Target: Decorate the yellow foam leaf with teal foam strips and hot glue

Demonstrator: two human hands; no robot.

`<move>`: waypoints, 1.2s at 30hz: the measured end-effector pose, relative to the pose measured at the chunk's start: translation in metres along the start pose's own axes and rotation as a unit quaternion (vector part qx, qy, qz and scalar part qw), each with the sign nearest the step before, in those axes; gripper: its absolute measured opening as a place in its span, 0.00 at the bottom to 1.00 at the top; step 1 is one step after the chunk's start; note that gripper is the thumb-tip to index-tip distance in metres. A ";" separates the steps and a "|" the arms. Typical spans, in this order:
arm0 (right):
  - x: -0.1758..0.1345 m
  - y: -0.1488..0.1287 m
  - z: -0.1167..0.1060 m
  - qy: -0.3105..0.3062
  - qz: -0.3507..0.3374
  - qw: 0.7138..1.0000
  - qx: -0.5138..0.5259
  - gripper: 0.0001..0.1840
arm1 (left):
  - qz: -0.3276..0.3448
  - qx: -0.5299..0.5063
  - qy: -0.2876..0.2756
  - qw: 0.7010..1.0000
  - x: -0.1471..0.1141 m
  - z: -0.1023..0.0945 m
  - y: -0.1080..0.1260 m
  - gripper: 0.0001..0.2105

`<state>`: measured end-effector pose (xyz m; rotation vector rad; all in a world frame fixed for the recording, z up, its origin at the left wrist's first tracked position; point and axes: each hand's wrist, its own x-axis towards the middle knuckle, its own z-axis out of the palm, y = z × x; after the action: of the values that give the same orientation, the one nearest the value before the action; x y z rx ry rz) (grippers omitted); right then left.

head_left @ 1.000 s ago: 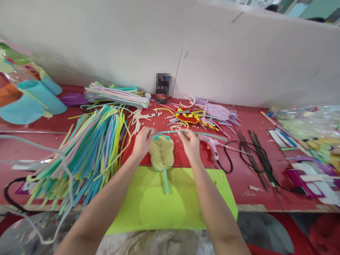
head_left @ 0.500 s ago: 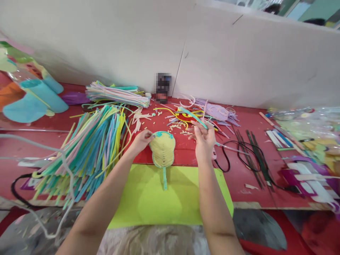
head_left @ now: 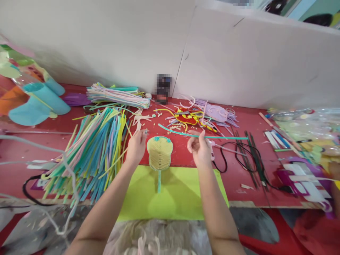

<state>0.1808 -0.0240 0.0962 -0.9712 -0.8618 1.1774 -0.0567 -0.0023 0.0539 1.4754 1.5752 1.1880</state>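
Observation:
A yellow fan-shaped piece, made of pipe cleaners with a teal edge and small teal flowers at its top, stands out over the table's front with its teal handle pointing toward me. Just left of it is my left hand, fingers pinched, a tiny greyish speck at the tips. To the right, my right hand has its fingers curled around a long teal pipe cleaner, which stretches out to both sides. A lime-green sheet lies beneath the fan's handle.
Piles of coloured pipe cleaners fill the left side. Behind are yellow and purple pieces and scraps. At right lie a glue gun with black cable, dark rods and a purple-and-white device. A white wall stands behind.
My left hand has let go of the fan's upper edge and moved left. The teal pipe cleaner has swung from slanting upward to nearly level, and my right hand has lowered slightly.

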 end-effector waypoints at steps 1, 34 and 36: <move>-0.002 0.008 0.001 -0.004 0.014 1.000 0.007 0.26 | -0.020 -0.066 -0.028 0.997 -0.007 0.001 0.006 0.22; -0.022 0.062 -0.020 0.146 0.110 0.981 -0.061 0.18 | -0.123 -0.190 -0.156 0.961 -0.063 -0.021 -0.015 0.15; -0.020 0.063 -0.020 0.162 0.113 0.979 -0.040 0.17 | -0.072 -0.151 -0.181 0.969 -0.063 -0.026 -0.013 0.15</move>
<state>0.1748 -0.0403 0.0295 -1.3116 -0.5504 1.1402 -0.0761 -0.0682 0.0443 1.2695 1.1761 0.9608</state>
